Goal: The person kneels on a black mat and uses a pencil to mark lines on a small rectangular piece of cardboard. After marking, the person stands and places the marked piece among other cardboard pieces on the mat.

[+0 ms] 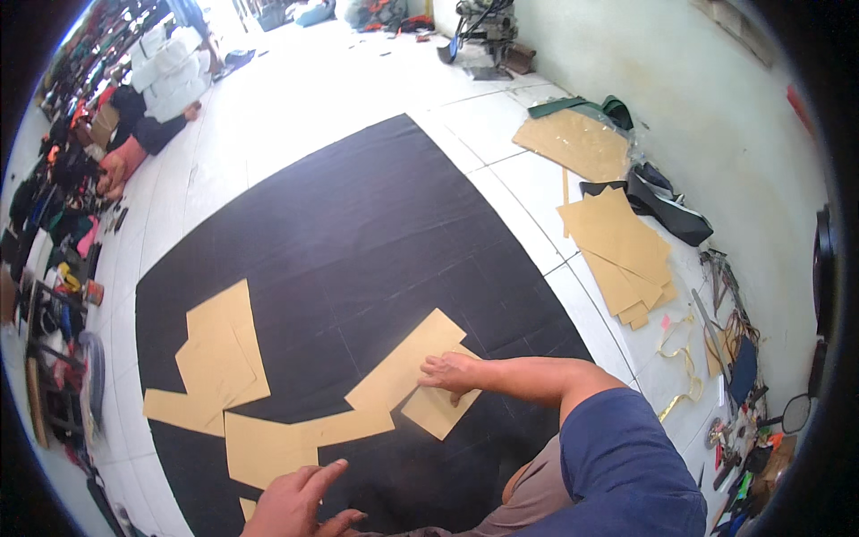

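A large black sheet of material (pixel 358 206) with faint chalk-like lines lies spread on the floor. My right hand (pixel 450 372) reaches across it, fingers curled on the upper edge of a small tan card piece (pixel 440 413). Just left of that hand lies a long tan card strip (pixel 398 365), partly beneath the fingers. My left hand (pixel 302 503) is low in the view with thumb and fingers apart, holding nothing. It is nearest to a wide angled card piece (pixel 264 447). Farther left, several overlapping card pieces (pixel 222 345) rest on the sheet.
White floor tiles (pixel 295 80) surround the sheet. Right, by the wall, is a pile of tan card pieces (pixel 617 242), with dark fabric scraps (pixel 671 210), a yellow tape measure (pixel 689 376) and scattered tools. Along the left, a person (pixel 134 148) sits near white bundles (pixel 170 76) and clutter.
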`<state>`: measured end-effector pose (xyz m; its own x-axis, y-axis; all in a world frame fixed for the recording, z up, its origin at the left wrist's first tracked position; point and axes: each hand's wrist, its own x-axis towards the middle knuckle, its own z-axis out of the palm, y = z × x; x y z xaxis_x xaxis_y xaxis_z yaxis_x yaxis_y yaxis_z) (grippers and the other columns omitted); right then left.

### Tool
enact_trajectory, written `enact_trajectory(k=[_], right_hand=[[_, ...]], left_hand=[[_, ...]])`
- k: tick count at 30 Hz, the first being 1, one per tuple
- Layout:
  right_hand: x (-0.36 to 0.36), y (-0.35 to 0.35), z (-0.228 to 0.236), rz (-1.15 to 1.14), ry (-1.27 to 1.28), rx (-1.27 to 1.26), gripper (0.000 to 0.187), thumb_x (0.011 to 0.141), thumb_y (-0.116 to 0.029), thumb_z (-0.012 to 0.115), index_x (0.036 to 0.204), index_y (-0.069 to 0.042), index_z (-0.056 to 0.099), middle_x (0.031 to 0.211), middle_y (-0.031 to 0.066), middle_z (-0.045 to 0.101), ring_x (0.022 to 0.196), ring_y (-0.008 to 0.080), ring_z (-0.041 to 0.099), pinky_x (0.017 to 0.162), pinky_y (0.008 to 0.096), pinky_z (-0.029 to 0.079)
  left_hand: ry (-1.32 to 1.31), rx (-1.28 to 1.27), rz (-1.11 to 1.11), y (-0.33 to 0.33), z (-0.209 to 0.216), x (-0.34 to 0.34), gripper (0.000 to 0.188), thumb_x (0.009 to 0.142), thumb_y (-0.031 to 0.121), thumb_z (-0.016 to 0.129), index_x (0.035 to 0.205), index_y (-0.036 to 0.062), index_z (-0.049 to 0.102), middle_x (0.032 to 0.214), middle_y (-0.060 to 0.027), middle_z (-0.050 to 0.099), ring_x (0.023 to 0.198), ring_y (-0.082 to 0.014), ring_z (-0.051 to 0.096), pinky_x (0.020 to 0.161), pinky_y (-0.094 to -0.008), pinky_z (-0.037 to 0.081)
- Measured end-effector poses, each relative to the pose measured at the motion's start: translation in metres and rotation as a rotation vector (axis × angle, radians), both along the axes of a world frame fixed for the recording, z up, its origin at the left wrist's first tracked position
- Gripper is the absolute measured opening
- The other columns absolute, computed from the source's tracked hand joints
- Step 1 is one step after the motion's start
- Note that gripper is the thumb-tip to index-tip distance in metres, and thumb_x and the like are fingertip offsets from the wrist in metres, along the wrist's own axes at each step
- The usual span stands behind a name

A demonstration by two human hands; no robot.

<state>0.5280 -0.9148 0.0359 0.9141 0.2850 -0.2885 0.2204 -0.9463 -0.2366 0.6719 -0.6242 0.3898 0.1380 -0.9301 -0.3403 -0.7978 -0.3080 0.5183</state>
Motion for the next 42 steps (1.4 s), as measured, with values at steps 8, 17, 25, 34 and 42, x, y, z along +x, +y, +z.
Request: enact_trajectory(k=[8,17,25,34,42], right_hand=[[-0.009,-0.044,0.018,-0.376,0.285,0.108,0.057,0.076,-0.027,0.085,0.124,-0.009,0.061,0.119,0.0152,0.067,0.116,0.0342,0.063,0.095,0.0473,0.053],[0.043,-0.051,0.012,-0.332,0.025,0.106,0.072,0.074,-0.033,0.088,0.136,-0.013,0.057,0.133,0.0103,0.059,0.124,0.0307,0.057,0.097,0.0475,0.054],[0.016,-0.043,0.022,-0.506,0.137,0.020,0.098,0.055,-0.040,0.099,0.134,-0.007,0.051,0.132,0.0126,0.054,0.130,0.0330,0.050,0.101,0.0455,0.052],[-0.055,-0.042,-0.002,-1.039,0.279,0.060,0.083,0.059,-0.047,0.097,0.119,-0.008,0.054,0.121,0.0157,0.062,0.119,0.0376,0.059,0.097,0.0475,0.051],[-0.079,-0.059,0.019,-1.122,0.285,0.419,0.072,0.072,-0.028,0.093,0.128,-0.006,0.055,0.124,0.0171,0.068,0.117,0.0318,0.065,0.097,0.0425,0.052]], left_hand=[[0.024,0.103,-0.017,0.014,0.005,0.009,0.067,0.085,0.023,0.078,0.145,0.0082,0.052,0.128,-0.0200,0.061,0.116,-0.0409,0.060,0.095,-0.0464,0.051],[0.108,-0.167,0.260,0.044,-0.004,0.046,0.074,0.076,0.028,0.087,0.138,-0.0002,0.056,0.117,-0.0203,0.066,0.102,-0.0319,0.066,0.095,-0.0395,0.051],[0.487,-0.388,0.739,0.090,-0.057,0.131,0.066,0.085,0.018,0.078,0.144,0.0011,0.052,0.119,-0.0122,0.065,0.105,-0.0206,0.063,0.097,-0.0338,0.049],[-0.156,-0.099,0.250,0.083,-0.333,0.137,0.074,0.084,0.034,0.081,0.146,0.0085,0.050,0.145,-0.0211,0.049,0.136,-0.0385,0.047,0.116,-0.0485,0.038],[-0.390,0.036,-0.014,0.076,-0.345,0.139,0.086,0.078,0.040,0.085,0.150,0.0142,0.045,0.139,-0.0152,0.052,0.131,-0.0339,0.050,0.120,-0.0493,0.031]])
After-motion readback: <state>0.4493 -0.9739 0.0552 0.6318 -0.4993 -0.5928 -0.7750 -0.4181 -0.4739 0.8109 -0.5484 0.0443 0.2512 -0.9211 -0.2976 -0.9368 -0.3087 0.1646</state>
